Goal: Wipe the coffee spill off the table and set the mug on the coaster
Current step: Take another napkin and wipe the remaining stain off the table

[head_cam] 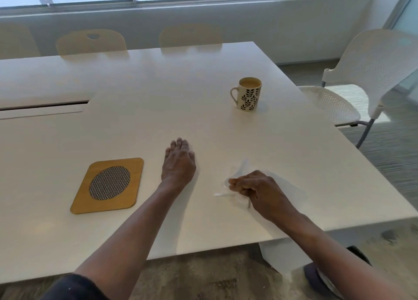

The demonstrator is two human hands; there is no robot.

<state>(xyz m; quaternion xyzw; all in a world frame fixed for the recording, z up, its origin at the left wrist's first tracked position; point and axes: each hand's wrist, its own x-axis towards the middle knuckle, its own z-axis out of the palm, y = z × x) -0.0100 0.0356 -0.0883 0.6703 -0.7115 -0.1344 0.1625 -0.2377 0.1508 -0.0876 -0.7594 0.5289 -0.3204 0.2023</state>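
Head view: you look down on a white table (203, 73) with both your bare forearms reaching over its near edge.
Right hand: your right hand (257, 190) is curled into a closed fist around a crumpled white tissue (237, 182), pressing it against the tabletop; folds of it stick out past your knuckles, blurred.
Left hand: your left hand (178, 160) lies flat and spread, palm down on the table, gripping nothing.
Mug: the mug (248, 94) stands upright well beyond your hands, toward the right edge, cream with dark leaf sprigs, handle to the left, filled with pale coffee.
Coaster: the coaster (108, 185) is a rounded wooden rectangle with a woven oval centre, left of your left hand, nothing on it.
Spill: you cannot tell any stain apart from the tabletop.
Chair: 1 white perforated chair (362, 80) stands at the right.
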